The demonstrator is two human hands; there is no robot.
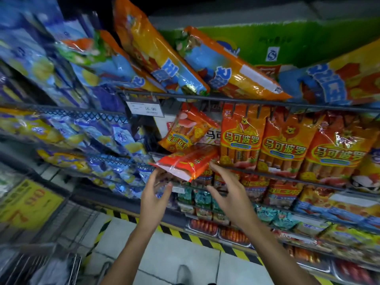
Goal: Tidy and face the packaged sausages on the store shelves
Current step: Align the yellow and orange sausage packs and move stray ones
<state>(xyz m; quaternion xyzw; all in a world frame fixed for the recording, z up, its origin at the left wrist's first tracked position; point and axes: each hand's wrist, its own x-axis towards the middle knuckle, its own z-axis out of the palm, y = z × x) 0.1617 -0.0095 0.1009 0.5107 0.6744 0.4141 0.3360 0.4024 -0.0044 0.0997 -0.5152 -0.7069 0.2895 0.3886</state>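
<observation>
A red-orange sausage pack (188, 161) lies flat and askew, sticking out over the front edge of the wire shelf (267, 170). Just under its near end my left hand (156, 194) reaches up with fingers spread, at or near the clear plastic flap. My right hand (228, 188) is open too, its fingertips at the pack's right side. Behind it another pack (186, 131) leans tilted to the left. To the right, three orange packs (240, 140) stand upright in a row, faces forward.
Large orange-and-blue bags (230, 66) lie piled on the shelf above, overhanging its rail, with a price tag (145, 109) hung below. Blue bags (98, 138) fill the left racks. Lower shelves hold more sausage packs (255, 186). A wire cart (41, 264) stands at bottom left.
</observation>
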